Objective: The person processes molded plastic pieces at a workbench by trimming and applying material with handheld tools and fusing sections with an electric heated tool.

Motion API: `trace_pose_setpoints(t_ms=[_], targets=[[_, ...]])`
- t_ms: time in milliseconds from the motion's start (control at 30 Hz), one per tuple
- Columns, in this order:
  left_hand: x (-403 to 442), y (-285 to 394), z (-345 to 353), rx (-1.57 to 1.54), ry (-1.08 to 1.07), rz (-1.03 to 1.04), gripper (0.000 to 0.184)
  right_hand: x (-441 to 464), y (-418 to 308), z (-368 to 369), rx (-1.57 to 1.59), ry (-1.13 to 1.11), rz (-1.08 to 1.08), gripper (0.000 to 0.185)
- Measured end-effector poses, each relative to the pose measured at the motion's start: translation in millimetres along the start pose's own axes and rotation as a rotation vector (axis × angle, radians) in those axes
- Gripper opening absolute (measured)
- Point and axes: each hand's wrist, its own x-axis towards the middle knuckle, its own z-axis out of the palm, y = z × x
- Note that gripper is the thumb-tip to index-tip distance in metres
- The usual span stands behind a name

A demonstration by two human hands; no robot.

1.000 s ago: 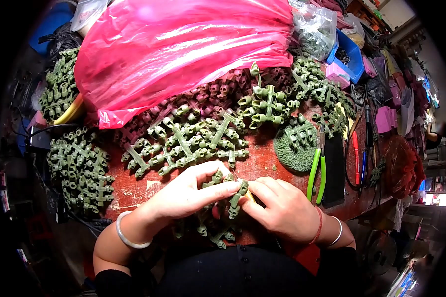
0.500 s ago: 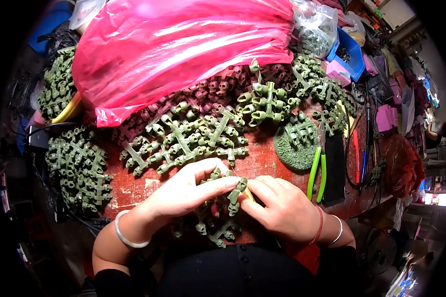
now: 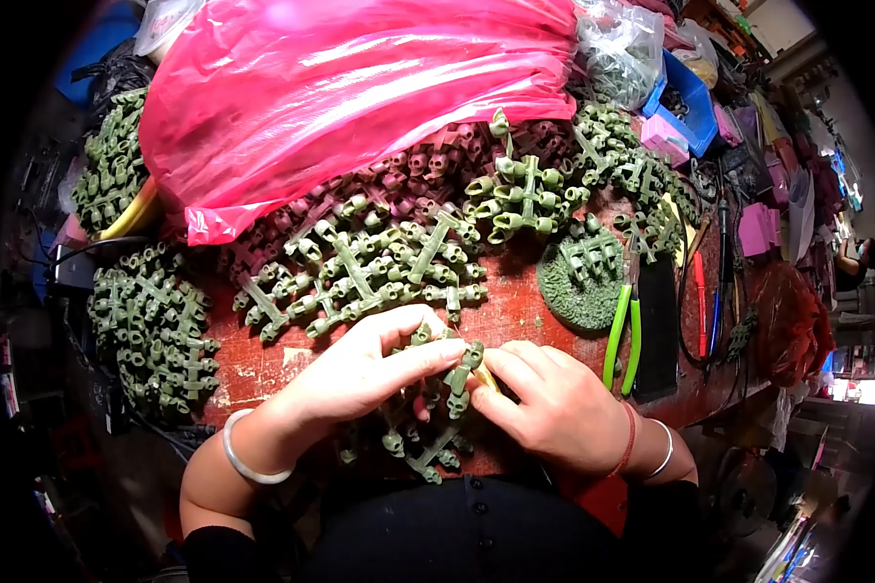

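My left hand [image 3: 384,364] is closed, thumb and fingers pinching a branched green skull piece [image 3: 464,377] in front of my body. Close against it on the right, my right hand [image 3: 554,406] is curled round a slim tool with a yellow part [image 3: 487,376]; its working end is too small to make out. Below the hands, more green skull pieces [image 3: 433,455] lie near the table's front edge, partly hidden by my fingers. Just beyond my left hand a heap of green skull branches [image 3: 360,272] covers part of the red table [image 3: 253,374].
Pink plastic sheeting [image 3: 360,87] drapes over the far heap. To the right are a round green textured block [image 3: 574,291], green-handled pliers [image 3: 624,335], a dark mat [image 3: 657,330], red [image 3: 700,301] and blue [image 3: 718,282] pen-like tools. Another skull heap [image 3: 153,330] stands left.
Both hands stay close together at nearly the same spot. The held skull piece has shifted very slightly upward and left.
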Motion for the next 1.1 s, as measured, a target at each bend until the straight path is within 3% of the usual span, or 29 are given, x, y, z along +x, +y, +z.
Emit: trace_pose_setpoints(t_ms=[1100], targets=[[1.4, -3.0, -1.2, -0.026, 0.001, 0.008, 0.023, -1.2, -1.7, 1.6, -0.018, 0.01, -0.002, 0.024]])
